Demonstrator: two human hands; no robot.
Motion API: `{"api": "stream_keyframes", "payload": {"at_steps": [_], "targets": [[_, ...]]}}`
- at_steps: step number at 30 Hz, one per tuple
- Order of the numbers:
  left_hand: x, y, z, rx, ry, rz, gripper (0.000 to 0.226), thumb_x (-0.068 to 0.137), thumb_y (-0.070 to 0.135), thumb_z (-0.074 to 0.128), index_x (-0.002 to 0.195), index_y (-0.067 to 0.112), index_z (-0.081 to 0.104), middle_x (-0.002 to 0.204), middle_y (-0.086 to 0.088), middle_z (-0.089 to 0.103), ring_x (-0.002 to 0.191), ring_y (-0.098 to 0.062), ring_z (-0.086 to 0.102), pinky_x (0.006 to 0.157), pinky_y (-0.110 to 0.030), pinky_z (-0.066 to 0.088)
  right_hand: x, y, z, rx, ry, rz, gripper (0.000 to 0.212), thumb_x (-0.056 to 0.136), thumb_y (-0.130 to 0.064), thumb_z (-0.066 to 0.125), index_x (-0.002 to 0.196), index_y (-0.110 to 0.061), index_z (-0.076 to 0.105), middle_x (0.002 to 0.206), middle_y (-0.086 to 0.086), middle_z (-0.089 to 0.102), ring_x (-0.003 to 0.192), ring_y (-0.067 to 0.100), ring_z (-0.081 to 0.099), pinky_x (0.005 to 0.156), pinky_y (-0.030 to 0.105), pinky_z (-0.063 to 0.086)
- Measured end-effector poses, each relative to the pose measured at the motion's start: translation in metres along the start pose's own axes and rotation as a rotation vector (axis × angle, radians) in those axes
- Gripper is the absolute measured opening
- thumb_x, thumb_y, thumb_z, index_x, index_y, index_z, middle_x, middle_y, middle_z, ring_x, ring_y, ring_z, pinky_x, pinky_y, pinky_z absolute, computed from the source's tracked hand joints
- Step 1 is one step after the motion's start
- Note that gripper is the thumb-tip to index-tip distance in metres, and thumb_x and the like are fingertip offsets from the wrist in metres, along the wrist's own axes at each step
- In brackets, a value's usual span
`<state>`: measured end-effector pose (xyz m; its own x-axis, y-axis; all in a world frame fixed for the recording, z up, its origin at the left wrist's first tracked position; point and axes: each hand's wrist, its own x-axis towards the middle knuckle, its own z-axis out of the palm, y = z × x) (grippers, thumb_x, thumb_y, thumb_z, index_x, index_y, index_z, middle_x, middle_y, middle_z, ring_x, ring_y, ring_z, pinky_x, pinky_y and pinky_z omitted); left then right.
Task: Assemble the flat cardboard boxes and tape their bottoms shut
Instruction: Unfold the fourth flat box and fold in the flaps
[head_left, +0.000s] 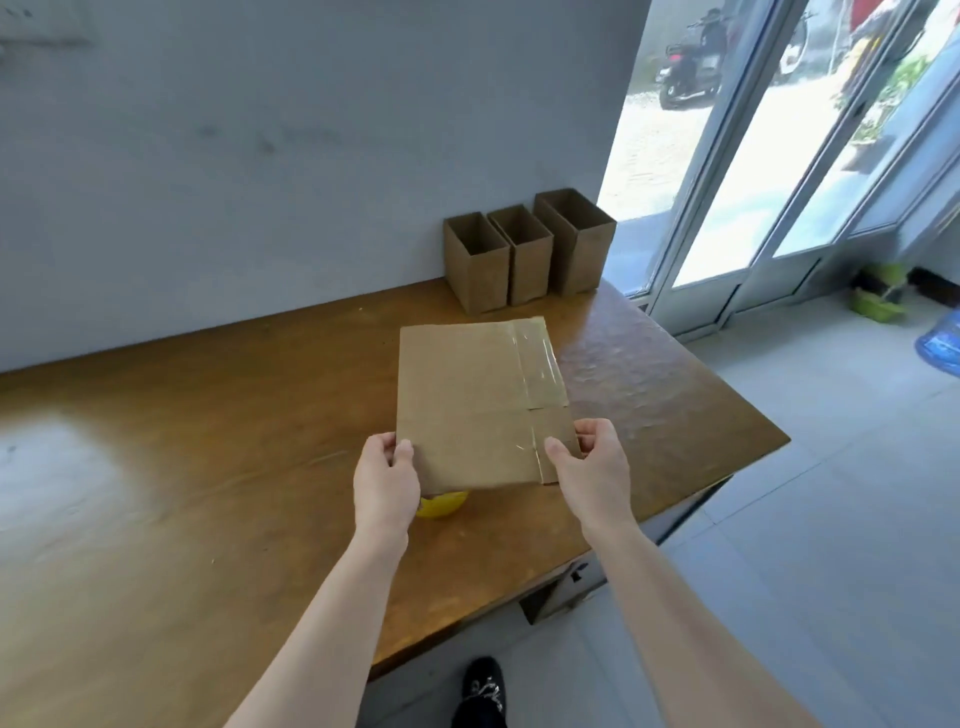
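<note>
Above wooden table (208, 467), flat cardboard box (467, 405), left hand (387, 480), right hand (589, 467) pinching corners

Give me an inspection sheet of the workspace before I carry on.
Surface: wooden table, glossy, glare patch at left.
Job's things: flat cardboard box held above the table, clear tape along its right side; three assembled boxes upright, open-topped, in a row by the wall.
Clutter: yellow object on the table, mostly hidden under that box.
Grippers: left hand and right hand pinch that box's near corners.
Cables: nothing seen.
Surroundings: glass doors at right, scooter outside, blue water jug on the floor.
</note>
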<state>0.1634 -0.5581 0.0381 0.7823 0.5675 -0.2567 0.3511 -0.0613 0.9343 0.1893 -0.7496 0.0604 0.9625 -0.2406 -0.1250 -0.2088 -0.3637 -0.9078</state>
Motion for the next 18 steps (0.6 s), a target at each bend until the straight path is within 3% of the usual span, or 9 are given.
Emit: {"api": "stream_keyframes", "payload": {"at_steps": [4, 7, 10, 13, 16, 18], "targets": [[0.017, 0.014, 0.052, 0.025, -0.022, 0.001, 0.025, 0.104, 0.027, 0.041, 0.125, 0.017, 0.052, 0.113, -0.002, 0.062, 0.098, -0.022, 0.060, 0.084, -0.044, 0.056, 0.048, 0.008, -0.025, 0.009, 0.043, 0.017, 0.027, 0.091, -0.030, 0.067, 0.113, -0.020, 0.054, 0.102, -0.005, 0.060, 0.096, 0.015, 0.060, 0.083, 0.036, 0.053], [0.032, 0.025, 0.089, 0.013, -0.032, -0.019, 0.019, 0.104, 0.026, 0.041, 0.118, 0.018, 0.052, 0.108, -0.002, 0.062, 0.090, -0.021, 0.060, 0.083, -0.045, 0.055, 0.084, 0.008, -0.043, 0.013, 0.054, 0.018, 0.018, 0.093, -0.033, 0.062, 0.103, -0.020, 0.055, 0.094, -0.006, 0.059, 0.091, 0.013, 0.058, 0.081, 0.031, 0.049], [0.044, 0.036, 0.122, -0.008, -0.053, -0.053, 0.017, 0.105, 0.024, 0.040, 0.115, 0.018, 0.051, 0.111, -0.002, 0.060, 0.099, -0.024, 0.058, 0.089, -0.048, 0.054, 0.123, 0.008, -0.062, -0.009, 0.054, 0.017, 0.018, 0.095, -0.035, 0.059, 0.096, -0.018, 0.058, 0.091, -0.003, 0.060, 0.089, 0.014, 0.058, 0.075, 0.028, 0.045], [0.053, 0.044, 0.150, -0.012, -0.085, -0.099, 0.018, 0.105, 0.024, 0.040, 0.118, 0.018, 0.050, 0.112, -0.001, 0.058, 0.103, -0.025, 0.057, 0.091, -0.047, 0.053, 0.158, 0.004, -0.076, 0.027, 0.054, 0.028, 0.023, 0.096, -0.037, 0.057, 0.101, -0.015, 0.057, 0.095, -0.003, 0.060, 0.091, 0.016, 0.057, 0.072, 0.026, 0.043], [0.059, 0.050, 0.173, 0.002, -0.141, -0.133, 0.014, 0.106, 0.023, 0.039, 0.114, 0.020, 0.050, 0.109, 0.000, 0.058, 0.100, -0.024, 0.057, 0.078, -0.037, 0.052, 0.186, -0.004, -0.085, 0.084, -0.011, 0.050, 0.026, 0.097, -0.036, 0.057, 0.113, -0.017, 0.053, 0.100, -0.006, 0.057, 0.092, 0.012, 0.056, 0.072, 0.026, 0.044], [0.062, 0.052, 0.186, 0.016, -0.171, -0.155, 0.016, 0.106, 0.022, 0.038, 0.111, 0.018, 0.053, 0.107, -0.002, 0.059, 0.093, -0.024, 0.058, 0.067, -0.033, 0.049, 0.201, -0.010, -0.089, 0.057, -0.138, 0.044, 0.017, 0.097, -0.030, 0.057, 0.110, -0.019, 0.058, 0.096, -0.006, 0.062, 0.088, 0.012, 0.059, 0.071, 0.027, 0.049]]}}
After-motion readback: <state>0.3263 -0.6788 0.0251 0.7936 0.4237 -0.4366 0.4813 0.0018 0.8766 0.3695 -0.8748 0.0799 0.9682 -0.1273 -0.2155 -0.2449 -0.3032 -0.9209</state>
